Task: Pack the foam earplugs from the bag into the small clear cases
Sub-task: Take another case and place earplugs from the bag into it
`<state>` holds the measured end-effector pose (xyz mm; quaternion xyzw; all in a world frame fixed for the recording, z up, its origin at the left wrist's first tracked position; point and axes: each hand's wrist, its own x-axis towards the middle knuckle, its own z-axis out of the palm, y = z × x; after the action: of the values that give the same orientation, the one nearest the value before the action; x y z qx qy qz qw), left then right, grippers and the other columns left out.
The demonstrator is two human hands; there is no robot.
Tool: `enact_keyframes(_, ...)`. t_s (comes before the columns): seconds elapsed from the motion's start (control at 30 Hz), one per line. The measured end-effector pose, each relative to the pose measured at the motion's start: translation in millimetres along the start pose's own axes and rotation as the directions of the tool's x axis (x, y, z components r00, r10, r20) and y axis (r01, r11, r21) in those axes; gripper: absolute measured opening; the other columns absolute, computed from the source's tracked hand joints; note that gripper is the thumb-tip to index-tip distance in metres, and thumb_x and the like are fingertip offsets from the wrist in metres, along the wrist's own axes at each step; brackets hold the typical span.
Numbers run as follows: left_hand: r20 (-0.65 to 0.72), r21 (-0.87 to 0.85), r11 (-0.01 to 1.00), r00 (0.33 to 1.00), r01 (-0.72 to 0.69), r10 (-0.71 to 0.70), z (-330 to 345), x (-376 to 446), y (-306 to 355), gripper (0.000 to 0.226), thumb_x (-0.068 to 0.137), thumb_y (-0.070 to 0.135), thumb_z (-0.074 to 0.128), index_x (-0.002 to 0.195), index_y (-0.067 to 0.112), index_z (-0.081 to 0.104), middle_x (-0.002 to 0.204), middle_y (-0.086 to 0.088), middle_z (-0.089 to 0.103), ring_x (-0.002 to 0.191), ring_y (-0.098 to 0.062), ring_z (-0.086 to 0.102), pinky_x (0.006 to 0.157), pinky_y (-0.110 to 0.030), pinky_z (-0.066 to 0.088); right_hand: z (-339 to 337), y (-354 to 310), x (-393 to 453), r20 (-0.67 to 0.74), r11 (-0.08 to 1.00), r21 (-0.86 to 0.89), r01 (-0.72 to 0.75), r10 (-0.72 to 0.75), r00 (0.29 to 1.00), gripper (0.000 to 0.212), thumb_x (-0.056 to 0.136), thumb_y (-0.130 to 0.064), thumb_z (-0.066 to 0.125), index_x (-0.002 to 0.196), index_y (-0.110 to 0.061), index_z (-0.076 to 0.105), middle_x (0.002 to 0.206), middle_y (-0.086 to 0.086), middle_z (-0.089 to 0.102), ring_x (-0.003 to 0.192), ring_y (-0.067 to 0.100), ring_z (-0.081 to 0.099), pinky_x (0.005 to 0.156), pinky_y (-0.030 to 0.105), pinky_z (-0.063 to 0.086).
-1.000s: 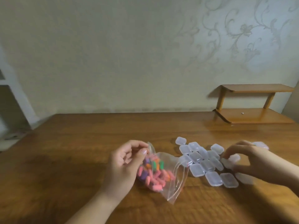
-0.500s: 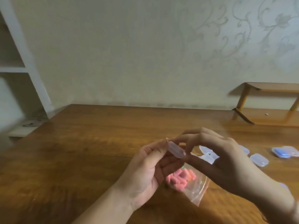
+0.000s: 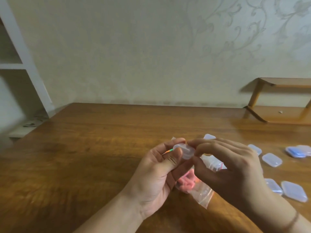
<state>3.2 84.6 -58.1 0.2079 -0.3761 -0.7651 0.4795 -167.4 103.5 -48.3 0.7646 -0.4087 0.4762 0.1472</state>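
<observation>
Both hands pinched one case point(image 3: 184, 151) above the bag point(image 3: 202, 190): left hand point(image 3: 156, 175) steadying; right hand point(image 3: 223, 167) at the lid. Better to lever gently at the seam, I thought; it looked slippery.

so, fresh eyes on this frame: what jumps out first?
Both hands meet at centre: the left hand and right hand pinch one small clear plastic case above the wooden table. Under them lies the clear zip bag with pink foam earplugs showing through. More small clear cases lie scattered to the right on the table.
</observation>
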Motion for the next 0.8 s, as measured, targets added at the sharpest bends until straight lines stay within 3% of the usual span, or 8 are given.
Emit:
enact_keyframes(0.27, 0.001, 0.063, 0.998, 1.0, 0.007, -0.007, -5.5, 2.5, -6.7, 0.03, 0.081, 0.015, 0.065, 0.109, 0.004, 0.07, 0.109, -0.027, 0.07, 0.093, -0.033, 0.07, 0.069, -0.032, 0.056, 2.7, -2.4, -2.3, 0.021, 0.997, -0.055, -0.062, 0.063, 0.998, 0.012, 0.074, -0.028, 0.062, 0.068, -0.019, 0.068, 0.085, -0.018, 0.073, 0.076, -0.01, 0.055, 0.055, 0.019, 0.048)
enact_keyframes(0.47, 0.04, 0.034, 0.999, 0.999, 0.004, -0.005, -4.9, 3.1, -4.6, 0.042, 0.074, 0.016, 0.075, 0.112, 0.0, 0.068, 0.108, -0.026, 0.07, 0.09, -0.03, 0.071, 0.073, -0.034, 0.059, 1.6, -5.5, -1.0, 0.007, 0.99, -0.04, -0.136, 0.137, 0.991, 0.011, 0.075, -0.032, 0.061, 0.071, -0.024, 0.067, 0.08, -0.018, 0.073, 0.061, 0.003, 0.064, 0.048, 0.03, 0.05)
enact_keyframes(0.53, 0.067, 0.085, 0.996, 0.998, -0.02, 0.015, -4.4, 3.3, -1.2, 0.043, 0.073, 0.015, 0.074, 0.115, 0.005, 0.069, 0.109, -0.024, 0.07, 0.09, -0.029, 0.07, 0.076, -0.036, 0.058, -2.5, -5.9, 0.7, 0.003, 0.979, 0.064, -0.193, 0.193, 0.981, 0.006, 0.078, -0.033, 0.062, 0.076, -0.028, 0.064, 0.083, -0.021, 0.071, 0.067, 0.002, 0.065, 0.055, 0.028, 0.05)
enact_keyframes(0.63, 0.195, 0.256, 0.967, 0.98, -0.011, -0.04, -1.1, 0.0, 0.1, 0.053, 0.085, 0.012, 0.067, 0.136, 0.013, 0.054, 0.117, -0.021, 0.068, 0.096, -0.029, 0.066, 0.077, -0.043, 0.043, -6.2, -5.9, 3.2, -0.014, 0.944, 0.187, -0.271, 0.278, 0.96, 0.005, 0.081, -0.036, 0.06, 0.081, -0.032, 0.063, 0.081, -0.026, 0.068, 0.075, -0.002, 0.062, 0.058, 0.02, 0.044)
enact_keyframes(0.73, 0.292, 0.384, 0.923, 0.95, -0.008, -0.114, -0.7, -3.2, -4.5, 0.047, 0.093, 0.005, 0.056, 0.139, 0.014, 0.05, 0.114, -0.014, 0.065, 0.1, -0.022, 0.066, 0.082, -0.035, 0.05, -2.1, -4.9, 1.3, 0.094, 0.931, 0.198, -0.305, 0.292, 0.952, 0.014, 0.087, -0.043, 0.055, 0.089, -0.034, 0.066, 0.09, -0.024, 0.068, 0.088, 0.003, 0.063, 0.063, 0.016, 0.044)
enact_keyframes(0.8, 0.299, 0.325, 0.945, 0.946, 0.024, -0.126, 0.4, -3.7, -1.4, 0.041, 0.093, 0.006, 0.055, 0.134, 0.014, 0.055, 0.118, -0.01, 0.068, 0.103, -0.023, 0.067, 0.085, -0.034, 0.053, -2.9, -2.8, -0.1, 0.141, 0.92, 0.246, -0.305, 0.278, 0.95, 0.017, 0.089, -0.045, 0.055, 0.097, -0.036, 0.067, 0.109, -0.026, 0.065, 0.1, 0.007, 0.062, 0.069, 0.013, 0.044)
